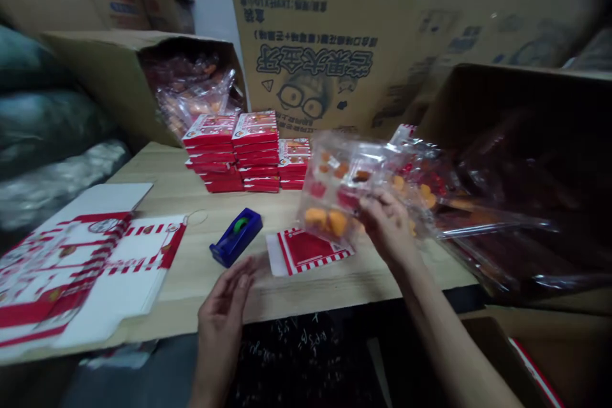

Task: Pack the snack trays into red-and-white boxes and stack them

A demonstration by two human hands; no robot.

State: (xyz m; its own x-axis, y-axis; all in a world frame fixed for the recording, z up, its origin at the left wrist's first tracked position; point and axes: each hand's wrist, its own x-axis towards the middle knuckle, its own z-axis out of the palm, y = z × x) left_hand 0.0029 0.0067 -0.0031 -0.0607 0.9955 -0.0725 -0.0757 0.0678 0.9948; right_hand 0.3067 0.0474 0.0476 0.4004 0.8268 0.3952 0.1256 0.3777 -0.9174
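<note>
My right hand grips a clear plastic packet with orange pieces inside, held tilted above the wooden table. Just below the packet a red-and-white striped flat card lies on the table. My left hand hovers at the table's front edge with fingers spread and nothing in it, near the card's left corner and a blue tape dispenser. Several stacks of red boxes stand at the back of the table.
Flat unfolded red-and-white cartons lie at the left. An open cardboard box of plastic packets lies on its side at the back left. More clear packets spill from a large carton at the right. A big printed carton stands behind.
</note>
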